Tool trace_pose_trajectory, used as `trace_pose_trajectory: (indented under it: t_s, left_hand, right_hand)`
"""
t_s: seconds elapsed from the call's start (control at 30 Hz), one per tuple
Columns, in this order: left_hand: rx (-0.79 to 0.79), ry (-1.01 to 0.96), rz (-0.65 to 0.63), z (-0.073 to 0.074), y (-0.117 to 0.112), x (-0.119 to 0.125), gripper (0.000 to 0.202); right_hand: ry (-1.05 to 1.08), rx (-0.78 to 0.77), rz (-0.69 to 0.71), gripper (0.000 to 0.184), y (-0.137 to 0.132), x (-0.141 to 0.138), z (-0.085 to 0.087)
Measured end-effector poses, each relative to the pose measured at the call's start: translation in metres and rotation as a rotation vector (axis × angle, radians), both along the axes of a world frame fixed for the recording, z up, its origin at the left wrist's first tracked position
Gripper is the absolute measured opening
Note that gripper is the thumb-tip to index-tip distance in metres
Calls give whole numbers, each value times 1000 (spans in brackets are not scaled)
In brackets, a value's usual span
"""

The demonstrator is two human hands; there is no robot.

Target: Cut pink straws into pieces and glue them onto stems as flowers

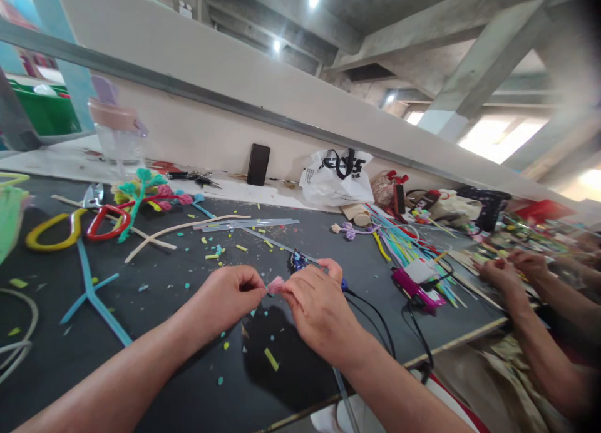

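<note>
My right hand point(319, 308) pinches a small pink fuzzy piece point(276, 285) between thumb and fingertips. Close against its left side, my left hand point(232, 292) is closed in a pinch; what its fingertips hold is too small to make out. Both hands are just above the dark tabletop. Behind my right hand a dark blue patterned object point(297, 261) shows in part, with a black cord point(375, 311) trailing to the right. Whether the right hand touches it cannot be seen. Yellow and green scraps point(271, 359) lie below the hands.
Scissors point(54, 231) with yellow and red handles lie left, near fuzzy stem flowers point(141, 192) and blue stems point(89, 289). Clear sticks point(248, 224) lie ahead. A phone point(258, 164), white bag point(335, 179) and cup point(119, 136) stand behind. Right are a magenta device point(417, 290) and another person's hands point(504, 273).
</note>
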State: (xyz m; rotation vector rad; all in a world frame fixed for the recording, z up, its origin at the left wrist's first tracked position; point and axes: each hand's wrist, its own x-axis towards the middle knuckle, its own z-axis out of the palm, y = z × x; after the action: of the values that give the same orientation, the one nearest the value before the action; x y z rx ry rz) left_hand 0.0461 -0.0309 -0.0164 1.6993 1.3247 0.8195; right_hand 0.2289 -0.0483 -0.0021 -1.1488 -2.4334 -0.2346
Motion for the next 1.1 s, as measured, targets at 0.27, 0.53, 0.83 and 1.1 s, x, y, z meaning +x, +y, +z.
trace_pose_trajectory:
  t_s: [0.27,0.53,0.83,1.1]
  left_hand:
    - [-6,-3,-25,-3,2,-2,24]
    - [-3,43,-45,-1,-1,-1,26]
    - [140,131,-23,-6,-1,2,34]
    - [215,162,-34,-12,-1,1,34]
  right_hand:
    - [-33,-6,-3,18,1,1,-1]
    - [-59,14,-11,17,2,0,-2]
    - [-79,25,-9,17,1,-3,-4]
    - [-68,21,-3,17,-1,-6,-4]
